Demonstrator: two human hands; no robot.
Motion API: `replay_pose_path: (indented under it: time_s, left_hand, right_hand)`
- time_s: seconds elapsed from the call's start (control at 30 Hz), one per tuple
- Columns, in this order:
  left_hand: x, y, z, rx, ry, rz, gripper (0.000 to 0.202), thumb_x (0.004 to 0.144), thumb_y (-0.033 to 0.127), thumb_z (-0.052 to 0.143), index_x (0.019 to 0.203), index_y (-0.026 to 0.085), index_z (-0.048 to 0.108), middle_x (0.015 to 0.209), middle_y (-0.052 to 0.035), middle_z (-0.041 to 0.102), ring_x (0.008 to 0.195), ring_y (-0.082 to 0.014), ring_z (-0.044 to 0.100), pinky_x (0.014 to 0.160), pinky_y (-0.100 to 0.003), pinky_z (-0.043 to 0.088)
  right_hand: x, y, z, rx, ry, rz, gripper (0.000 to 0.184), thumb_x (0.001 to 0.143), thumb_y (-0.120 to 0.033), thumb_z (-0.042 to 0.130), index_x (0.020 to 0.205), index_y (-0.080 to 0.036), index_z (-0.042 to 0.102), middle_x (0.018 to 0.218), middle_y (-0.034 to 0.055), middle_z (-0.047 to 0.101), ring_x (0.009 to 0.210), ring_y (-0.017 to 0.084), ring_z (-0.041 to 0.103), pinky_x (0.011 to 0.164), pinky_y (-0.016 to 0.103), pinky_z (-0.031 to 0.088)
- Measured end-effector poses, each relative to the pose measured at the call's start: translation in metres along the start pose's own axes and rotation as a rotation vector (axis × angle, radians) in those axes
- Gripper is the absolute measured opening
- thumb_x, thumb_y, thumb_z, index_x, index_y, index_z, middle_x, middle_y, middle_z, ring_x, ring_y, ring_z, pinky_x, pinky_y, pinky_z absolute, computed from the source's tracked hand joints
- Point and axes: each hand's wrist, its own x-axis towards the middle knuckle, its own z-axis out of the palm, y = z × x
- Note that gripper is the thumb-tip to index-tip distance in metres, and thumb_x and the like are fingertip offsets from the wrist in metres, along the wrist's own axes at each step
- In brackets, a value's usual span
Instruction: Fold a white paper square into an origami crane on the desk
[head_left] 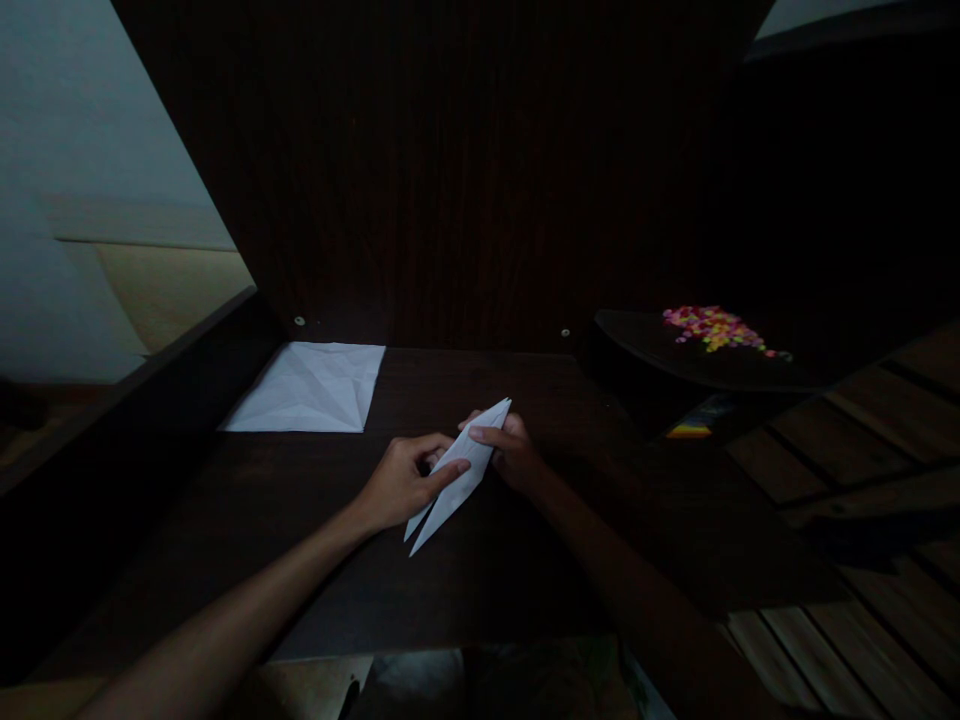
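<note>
A long, narrow folded white paper shape (pixel 459 476) lies slanted on the dark wooden desk (pixel 300 520), one point up to the right, two thin points down to the left. My left hand (pixel 401 482) pinches its left edge, with the index finger stretched across the fold. My right hand (pixel 510 450) grips the upper right part, fingers curled over the paper. A second white sheet (pixel 309 388), square and creased, lies flat at the back left of the desk, apart from both hands.
A dark upright back panel (pixel 450 180) closes the desk's far side. A dark side shelf (pixel 675 350) at the right carries a heap of small colourful bits (pixel 712 328). Wooden floorboards (pixel 862 450) show at the right, a pale wall at the left.
</note>
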Motion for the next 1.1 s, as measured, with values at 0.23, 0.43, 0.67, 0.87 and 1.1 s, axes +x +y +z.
replay_pose_path:
  time_s: [0.23, 0.43, 0.67, 0.87, 1.1]
  left_hand:
    - [0.0, 0.001, 0.0, -0.049, -0.019, -0.024, 0.029, 0.078, 0.041, 0.062, 0.082, 0.014, 0.07, 0.072, -0.0017, 0.065, 0.064, -0.0134, 0.055, 0.057, -0.021, 0.043]
    - [0.0, 0.002, -0.002, -0.08, -0.084, -0.115, 0.034, 0.081, 0.044, 0.058, 0.076, 0.013, 0.072, 0.061, 0.0, 0.063, 0.052, -0.0117, 0.052, 0.045, -0.02, 0.037]
    - [0.0, 0.002, -0.003, -0.025, -0.005, -0.111, 0.035, 0.079, 0.045, 0.06, 0.075, 0.013, 0.075, 0.063, -0.0012, 0.068, 0.054, -0.0136, 0.057, 0.046, -0.02, 0.04]
    - [0.0, -0.001, -0.003, 0.043, 0.137, -0.068, 0.029, 0.076, 0.043, 0.065, 0.076, 0.015, 0.076, 0.067, -0.0021, 0.072, 0.056, -0.0141, 0.061, 0.048, -0.02, 0.043]
    - [-0.001, -0.004, -0.002, 0.075, 0.158, -0.025, 0.029, 0.077, 0.042, 0.065, 0.076, 0.016, 0.076, 0.069, -0.0028, 0.073, 0.057, -0.0146, 0.063, 0.05, -0.02, 0.046]
  right_hand:
    - [0.001, -0.001, 0.001, -0.027, -0.021, -0.036, 0.015, 0.061, -0.029, 0.072, 0.064, -0.016, 0.065, 0.058, -0.0009, 0.056, 0.054, 0.012, 0.049, 0.053, 0.024, 0.037]
    - [0.003, -0.004, 0.002, 0.04, 0.145, -0.036, 0.017, 0.057, -0.029, 0.072, 0.064, -0.016, 0.064, 0.058, 0.0, 0.057, 0.055, 0.014, 0.05, 0.053, 0.026, 0.038]
    - [0.004, -0.011, 0.001, 0.144, 0.223, -0.057, 0.015, 0.054, -0.028, 0.072, 0.06, -0.017, 0.063, 0.056, -0.0017, 0.052, 0.055, 0.013, 0.047, 0.053, 0.025, 0.038]
    - [0.005, -0.01, 0.0, 0.192, 0.257, -0.087, 0.014, 0.052, -0.027, 0.073, 0.058, -0.019, 0.063, 0.059, -0.0008, 0.053, 0.057, 0.013, 0.047, 0.053, 0.026, 0.038]
    - [0.006, -0.01, -0.001, 0.176, 0.267, -0.082, 0.015, 0.053, -0.026, 0.073, 0.061, -0.02, 0.061, 0.058, -0.0017, 0.054, 0.057, 0.013, 0.048, 0.056, 0.028, 0.039]
